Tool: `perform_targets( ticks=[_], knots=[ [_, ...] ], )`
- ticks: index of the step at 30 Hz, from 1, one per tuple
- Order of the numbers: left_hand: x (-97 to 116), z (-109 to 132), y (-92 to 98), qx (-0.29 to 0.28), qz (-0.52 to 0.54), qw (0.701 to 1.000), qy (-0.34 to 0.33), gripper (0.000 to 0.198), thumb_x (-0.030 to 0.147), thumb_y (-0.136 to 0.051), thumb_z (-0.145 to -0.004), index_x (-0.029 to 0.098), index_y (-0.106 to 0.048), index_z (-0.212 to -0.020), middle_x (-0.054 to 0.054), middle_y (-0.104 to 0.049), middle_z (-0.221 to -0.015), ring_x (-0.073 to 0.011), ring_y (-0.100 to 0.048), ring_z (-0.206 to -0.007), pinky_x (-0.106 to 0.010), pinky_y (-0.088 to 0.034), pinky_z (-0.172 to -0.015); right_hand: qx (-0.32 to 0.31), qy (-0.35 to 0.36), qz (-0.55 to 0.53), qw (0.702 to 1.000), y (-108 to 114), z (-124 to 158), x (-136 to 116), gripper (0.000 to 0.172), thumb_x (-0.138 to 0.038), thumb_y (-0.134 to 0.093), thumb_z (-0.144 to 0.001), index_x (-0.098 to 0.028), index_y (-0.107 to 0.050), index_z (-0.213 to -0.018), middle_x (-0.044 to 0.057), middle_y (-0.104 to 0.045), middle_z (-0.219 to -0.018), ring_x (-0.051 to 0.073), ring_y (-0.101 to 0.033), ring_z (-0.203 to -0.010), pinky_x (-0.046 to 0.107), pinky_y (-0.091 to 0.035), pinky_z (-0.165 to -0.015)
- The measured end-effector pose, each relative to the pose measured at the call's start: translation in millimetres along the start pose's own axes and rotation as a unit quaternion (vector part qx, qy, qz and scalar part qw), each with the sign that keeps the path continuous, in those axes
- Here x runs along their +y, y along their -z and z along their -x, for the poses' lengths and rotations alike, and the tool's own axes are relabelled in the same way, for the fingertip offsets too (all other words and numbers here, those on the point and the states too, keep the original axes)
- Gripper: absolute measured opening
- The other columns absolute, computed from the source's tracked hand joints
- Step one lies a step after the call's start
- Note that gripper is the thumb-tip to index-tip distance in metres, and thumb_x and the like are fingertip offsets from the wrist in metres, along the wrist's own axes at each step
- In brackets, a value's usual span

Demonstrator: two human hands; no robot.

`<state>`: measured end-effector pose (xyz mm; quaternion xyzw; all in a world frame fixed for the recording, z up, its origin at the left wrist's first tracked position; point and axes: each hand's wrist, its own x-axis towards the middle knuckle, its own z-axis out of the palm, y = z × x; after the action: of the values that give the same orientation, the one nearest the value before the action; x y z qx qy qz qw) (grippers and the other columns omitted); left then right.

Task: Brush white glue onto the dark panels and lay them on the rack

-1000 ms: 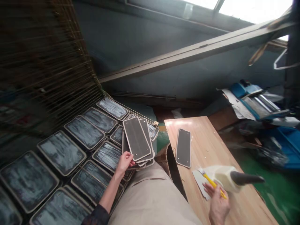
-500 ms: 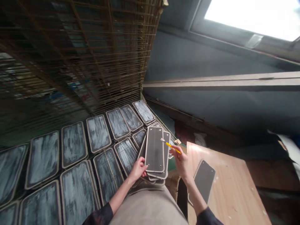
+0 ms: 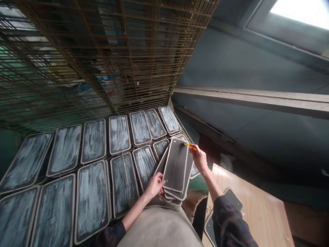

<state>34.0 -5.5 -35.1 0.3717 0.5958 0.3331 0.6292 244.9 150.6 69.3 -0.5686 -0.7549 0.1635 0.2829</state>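
Observation:
In the head view, a dark grey rectangular panel (image 3: 176,164) with a pale rim and small studs at its corners lies on top of several similar panels, fanned out in front of my body. My left hand (image 3: 155,186) grips its lower left edge, thumb at the corner and fingers curled below. My right hand (image 3: 199,158) is closed around a small brush (image 3: 191,146) with a yellow handle. The dark, blurred brush tip is at the upper right of the top panel, by a corner stud.
Panels streaked whitish (image 3: 92,199) lie in rows on a wire rack (image 3: 125,175) to the left. Upright wire grids (image 3: 144,44) stand behind. At right, a wooden board (image 3: 259,206) bears another grey panel (image 3: 233,199), partly behind my right forearm.
My right hand has moved up, bringing the brush from the panel's right edge to its upper right corner area. The left hand keeps its grip. The camera view has shifted left.

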Motion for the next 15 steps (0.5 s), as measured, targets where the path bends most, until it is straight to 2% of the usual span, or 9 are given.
perform_targets(
  ticks=[5, 10, 15],
  knots=[
    [-2, 0, -0.2, 0.002, 0.001, 1.000, 0.005, 0.024, 0.036, -0.057, -0.078, 0.018, -0.043, -0.086, 0.011, -0.047, -0.049, -0.0084, -0.052, -0.033, -0.013, -0.033, -0.029, -0.020, -0.005, 0.009, 1.000, -5, 6, 3, 0.029, -0.038, -0.039, -0.093, -0.022, -0.058, -0.108, 0.004, -0.071, -0.082, 0.019, -0.068, -0.074, 0.030, -0.051, -0.066],
    [2, 2, -0.4, 0.007, 0.013, 1.000, 0.010, 0.027, 0.039, -0.059, -0.076, 0.019, -0.043, -0.084, 0.010, -0.047, -0.048, -0.0085, -0.051, -0.033, -0.014, -0.033, -0.030, -0.039, -0.038, -0.030, 0.998, 5, 23, 2, 0.027, -0.038, -0.040, -0.092, -0.023, -0.057, -0.107, 0.001, -0.070, -0.073, 0.018, -0.068, -0.067, 0.028, -0.052, -0.062],
    [4, 3, 0.3, 0.007, 0.009, 1.000, 0.006, 0.027, 0.040, -0.060, -0.076, 0.019, -0.044, -0.084, 0.010, -0.048, -0.049, -0.0084, -0.051, -0.033, -0.014, -0.033, -0.030, -0.015, -0.030, -0.030, 0.999, 6, 7, -2, 0.028, -0.040, -0.041, -0.093, -0.022, -0.058, -0.105, 0.003, -0.070, -0.077, 0.018, -0.068, -0.070, 0.027, -0.051, -0.063]
  ],
)
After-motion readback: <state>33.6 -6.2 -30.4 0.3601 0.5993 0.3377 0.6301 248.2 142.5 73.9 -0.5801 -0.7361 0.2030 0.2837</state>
